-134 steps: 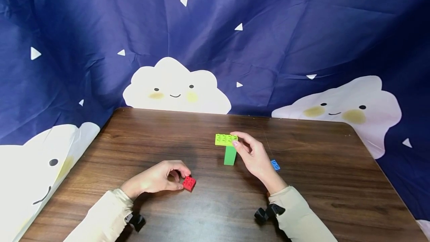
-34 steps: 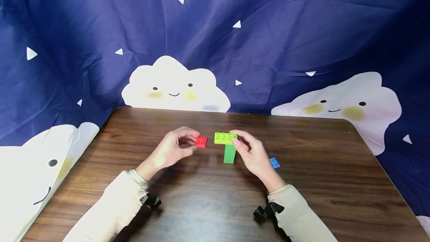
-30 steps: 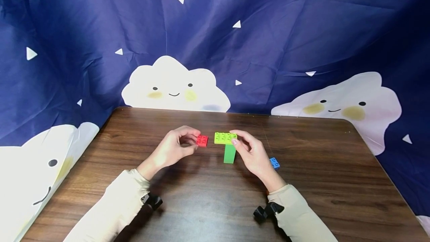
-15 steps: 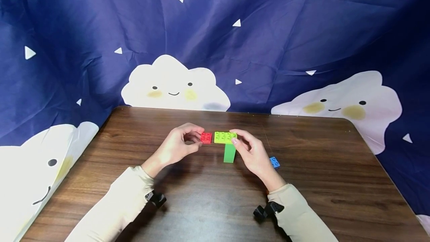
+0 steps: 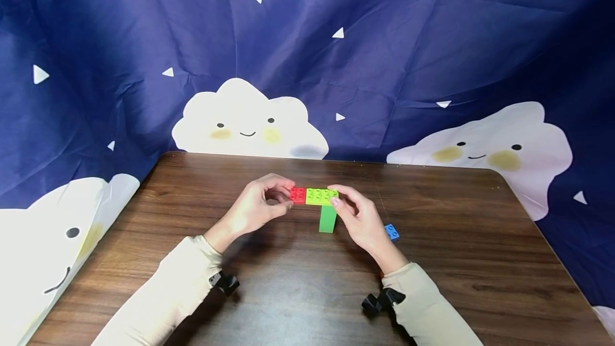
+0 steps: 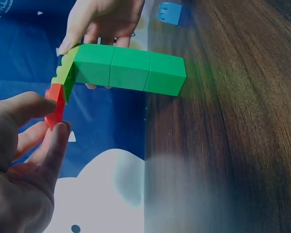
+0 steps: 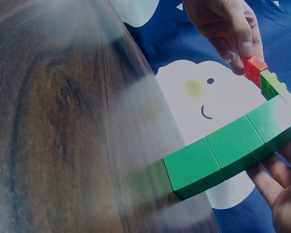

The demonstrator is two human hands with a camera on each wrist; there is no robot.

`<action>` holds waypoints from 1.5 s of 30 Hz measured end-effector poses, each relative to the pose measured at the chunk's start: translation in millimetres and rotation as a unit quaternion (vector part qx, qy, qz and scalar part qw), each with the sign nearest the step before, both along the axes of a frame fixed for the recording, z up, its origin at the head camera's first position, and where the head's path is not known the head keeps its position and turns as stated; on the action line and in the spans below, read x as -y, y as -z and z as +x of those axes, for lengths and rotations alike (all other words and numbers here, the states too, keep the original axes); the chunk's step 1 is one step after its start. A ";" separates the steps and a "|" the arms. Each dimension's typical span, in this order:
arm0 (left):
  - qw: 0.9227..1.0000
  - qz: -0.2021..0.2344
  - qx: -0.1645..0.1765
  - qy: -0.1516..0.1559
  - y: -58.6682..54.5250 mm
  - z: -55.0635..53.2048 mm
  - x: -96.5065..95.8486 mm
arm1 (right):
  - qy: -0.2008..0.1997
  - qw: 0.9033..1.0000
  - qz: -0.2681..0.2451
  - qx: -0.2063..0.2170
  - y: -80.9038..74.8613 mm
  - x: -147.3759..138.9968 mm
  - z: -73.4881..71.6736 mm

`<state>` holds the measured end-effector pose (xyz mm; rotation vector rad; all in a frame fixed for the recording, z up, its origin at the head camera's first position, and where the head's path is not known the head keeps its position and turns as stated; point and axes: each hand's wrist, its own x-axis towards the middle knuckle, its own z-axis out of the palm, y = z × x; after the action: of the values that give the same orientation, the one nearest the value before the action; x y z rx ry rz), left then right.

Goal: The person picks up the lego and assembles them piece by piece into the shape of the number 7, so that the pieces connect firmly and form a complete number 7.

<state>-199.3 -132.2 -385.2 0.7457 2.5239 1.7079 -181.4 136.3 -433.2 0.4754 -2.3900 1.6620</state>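
Observation:
My left hand [image 5: 252,207] pinches a small red toy brick [image 5: 297,195] by its left side. The red brick sits end to end with a longer lime-green brick [image 5: 317,196], studs up on both. That lime brick lies across the top of a column of three stacked green bricks [image 6: 129,69] and overhangs it to the left. At the right end of the lime brick, my right hand [image 5: 360,221] holds it between thumb and fingers. The column [image 7: 216,148] stands upright on the table. In the right wrist view the red brick's end meets the lime brick's end.
A blue brick [image 5: 392,232] lies on the dark wooden table [image 5: 451,260], just right of my right wrist and partly hidden by it. Behind the table's far edge hangs a dark blue cloth [image 5: 298,41] printed with clouds.
My left hand has carried the red brick up from the table at lower left, then rightward until it meets the lime brick's left end. The right hand stays in place.

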 end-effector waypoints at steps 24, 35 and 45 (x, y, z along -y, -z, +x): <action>0.991 0.057 0.119 0.012 6.1 -7.7 0.2 | -0.003 1.000 -0.006 -0.010 1.4 0.0 -0.3; 0.990 0.057 0.124 0.028 10.2 -11.4 1.7 | -0.005 1.000 -0.006 -0.005 1.6 0.2 -0.1; 0.984 0.093 0.146 0.052 16.3 -12.4 0.7 | -0.007 1.000 -0.010 -0.010 1.8 0.7 0.0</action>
<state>-211.7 -132.9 -401.5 0.5717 2.1219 1.8773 -181.5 135.6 -435.0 0.5035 -2.3593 1.6764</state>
